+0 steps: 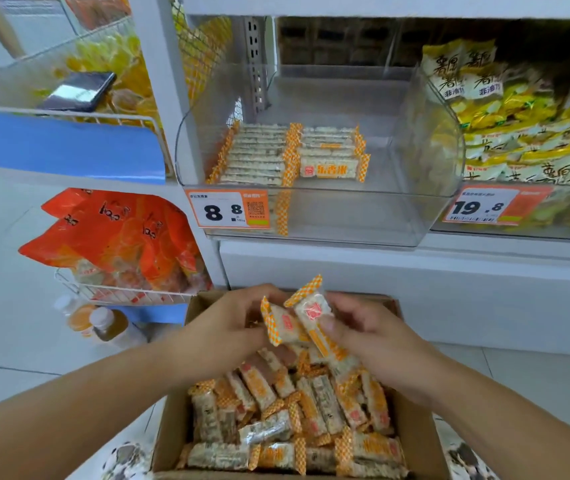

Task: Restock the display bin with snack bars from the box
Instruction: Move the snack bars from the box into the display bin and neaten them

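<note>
A few snack bars [306, 323] in clear wrappers with orange-checked ends are held above the open cardboard box [172, 420], gripped from both sides. The left hand [231, 323] comes in from eight o'clock with its fingers curled round the bars' left edge; the right hand [363, 327] comes in from four o'clock, thumb pressed on the top bar and fingers wrapped behind. How many bars sit in the bundle is hard to tell, perhaps three. Beneath the hands, the box holds a loose heap of the same bars [294, 420], lying at all angles.

At twelve o'clock from the hands, a clear display bin [425, 202] stands on the shelf [380, 271], with two neat rows of bars [287, 155] laid against its back left part. A price tag reading 8.8 [230, 209] hangs on the bin's front left corner. At ten o'clock, orange bags [110, 233] fill a wire basket [121, 294]. At two o'clock, yellow packets [526, 133] sit behind a 19.8 tag [481, 206].
</note>
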